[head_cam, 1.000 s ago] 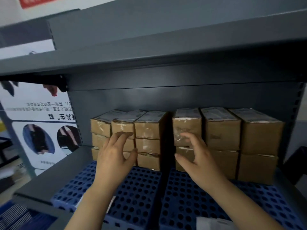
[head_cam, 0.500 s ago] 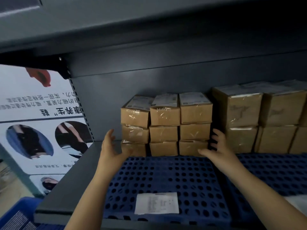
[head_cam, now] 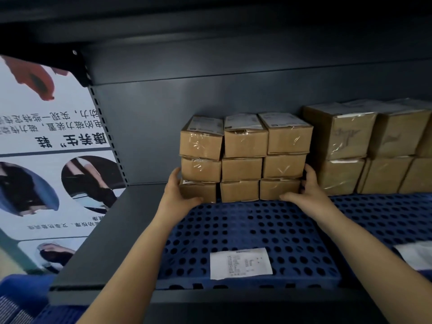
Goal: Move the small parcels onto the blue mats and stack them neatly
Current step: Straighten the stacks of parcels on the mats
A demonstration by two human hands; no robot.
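A block of small brown cardboard parcels [head_cam: 243, 157], three wide and three high, stands at the back of the left blue perforated mat [head_cam: 245, 232]. My left hand [head_cam: 177, 195] grips the left end of the bottom row, thumb on the front face, fingers up the side. My right hand [head_cam: 306, 188] holds the right end of the bottom row, fingers reaching behind the corner, thumb along the front edge. A second group of larger brown parcels [head_cam: 364, 148], two high, stands on the right blue mat [head_cam: 385, 213].
A white paper slip [head_cam: 240, 263] lies on the left mat near its front edge. Another white sheet [head_cam: 416, 253] lies at the right. The grey shelf floor [head_cam: 105, 235] is bare on the left; a grey shelf hangs overhead. A printed poster [head_cam: 46, 160] stands left.
Both hands have moved forward from just above the mat and now clasp the two ends of the bottom row of small parcels. The view has come closer.
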